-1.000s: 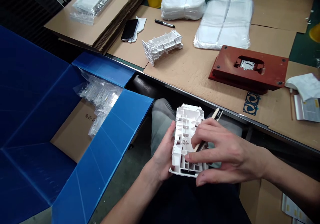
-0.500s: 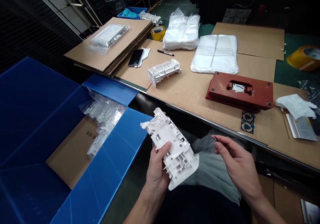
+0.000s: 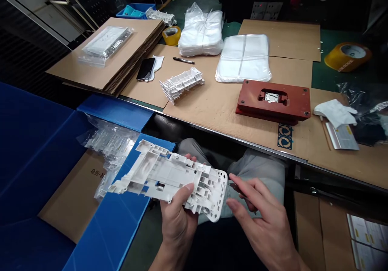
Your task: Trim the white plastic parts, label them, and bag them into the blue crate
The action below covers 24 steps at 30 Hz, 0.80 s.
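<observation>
From where I stand, the left hand (image 3: pixel 178 220) is clamped on a white ribbed plastic frame (image 3: pixel 174 175), thumb across its upper face and fingers beneath, holding it in the air above the person's lap, one end out over the near wall of the blue bin (image 3: pixel 121 228). The right hand (image 3: pixel 266 222) is curled about a slim dark tool (image 3: pixel 238 189), thumb tip and index tip apart, just beside the frame's rounded, perforated end; whether the tool's point touches that rim I cannot tell (the fingers hide too much of it). To work well here, I'd say, the left hand wants a firm hold near that end, since the frame could twist under a push. Short, light strokes seem wiser than force, as those thin ribs look easy to nick. The left thumb is best out of the tool's path, and any stroke aimed away from the gray trousers (image 3: pixel 260 172) below. Turning the frame, rather than reaching round it, should leave the edge in clear sight.
</observation>
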{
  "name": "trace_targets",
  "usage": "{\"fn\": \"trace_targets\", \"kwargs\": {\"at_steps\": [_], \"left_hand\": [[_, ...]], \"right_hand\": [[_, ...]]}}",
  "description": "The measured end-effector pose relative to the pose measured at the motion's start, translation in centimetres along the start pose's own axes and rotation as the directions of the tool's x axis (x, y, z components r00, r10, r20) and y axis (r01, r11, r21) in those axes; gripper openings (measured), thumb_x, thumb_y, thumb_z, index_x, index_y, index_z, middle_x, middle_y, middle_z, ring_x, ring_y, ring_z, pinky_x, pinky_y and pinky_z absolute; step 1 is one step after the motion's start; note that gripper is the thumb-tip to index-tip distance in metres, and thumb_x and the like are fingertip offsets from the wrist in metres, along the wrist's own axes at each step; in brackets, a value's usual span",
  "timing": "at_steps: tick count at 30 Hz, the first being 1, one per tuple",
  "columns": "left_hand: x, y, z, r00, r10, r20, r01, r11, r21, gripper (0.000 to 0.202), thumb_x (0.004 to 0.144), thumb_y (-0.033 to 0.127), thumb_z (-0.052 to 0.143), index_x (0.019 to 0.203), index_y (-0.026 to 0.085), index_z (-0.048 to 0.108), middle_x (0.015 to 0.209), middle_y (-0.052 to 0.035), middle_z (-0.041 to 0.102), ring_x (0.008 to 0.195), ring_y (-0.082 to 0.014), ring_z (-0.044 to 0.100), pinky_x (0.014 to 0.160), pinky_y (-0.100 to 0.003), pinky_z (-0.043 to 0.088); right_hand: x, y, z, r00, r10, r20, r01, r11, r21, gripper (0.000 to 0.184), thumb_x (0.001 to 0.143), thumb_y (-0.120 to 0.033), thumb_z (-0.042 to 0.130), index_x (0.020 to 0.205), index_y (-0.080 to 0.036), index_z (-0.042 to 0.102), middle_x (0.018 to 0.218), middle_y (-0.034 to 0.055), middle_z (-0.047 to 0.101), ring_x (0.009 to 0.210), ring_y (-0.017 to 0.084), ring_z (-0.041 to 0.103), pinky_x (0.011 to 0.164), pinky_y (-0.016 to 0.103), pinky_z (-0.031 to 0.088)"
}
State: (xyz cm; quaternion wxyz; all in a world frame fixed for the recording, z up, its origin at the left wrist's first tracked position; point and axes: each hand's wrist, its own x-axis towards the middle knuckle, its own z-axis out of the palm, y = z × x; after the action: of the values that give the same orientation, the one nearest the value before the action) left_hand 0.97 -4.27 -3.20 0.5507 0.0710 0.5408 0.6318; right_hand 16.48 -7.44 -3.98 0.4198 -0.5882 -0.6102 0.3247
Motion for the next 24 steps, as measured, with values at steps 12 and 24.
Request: {"fn": "trace_targets", "kwargs": {"at_steps": [12, 24], "left_hand": [[-0.57, 0.21, 0.29, 0.997, 0.073, -0.023, -0.071, 0.994, 0.079, 0.079, 0.069, 0.009, 0.074, 0.140, 0.034, 0.052, 0.130, -0.0042, 0.069, 0.132, -0.0366, 0.054, 0.110, -0.051, 0.047], [-0.69, 0.26, 0.59, 0.996, 0.069, -0.057, -0.065, 0.996, 0.066, 0.084, 0.067, 0.005, 0.072, 0.142, 0.036, 0.050, 0.132, -0.0025, 0.068, 0.137, -0.0354, 0.049, 0.111, -0.051, 0.045]], "right_hand": [[-0.38, -0.23, 0.23, 0.999, -0.048, -0.013, 0.047, 0.996, -0.080, 0.038, 0.093, -0.033, 0.066, 0.123, -0.012, 0.071, 0.082, 0.0067, 0.058, 0.064, 0.015, 0.061, 0.052, 0.026, 0.055], [-0.05, -0.25, 0.34, 0.996, -0.072, -0.042, 0.069, 0.995, -0.078, 0.039, 0.092, -0.032, 0.067, 0.124, -0.011, 0.070, 0.082, 0.0070, 0.058, 0.067, 0.016, 0.063, 0.056, 0.028, 0.057]]}}
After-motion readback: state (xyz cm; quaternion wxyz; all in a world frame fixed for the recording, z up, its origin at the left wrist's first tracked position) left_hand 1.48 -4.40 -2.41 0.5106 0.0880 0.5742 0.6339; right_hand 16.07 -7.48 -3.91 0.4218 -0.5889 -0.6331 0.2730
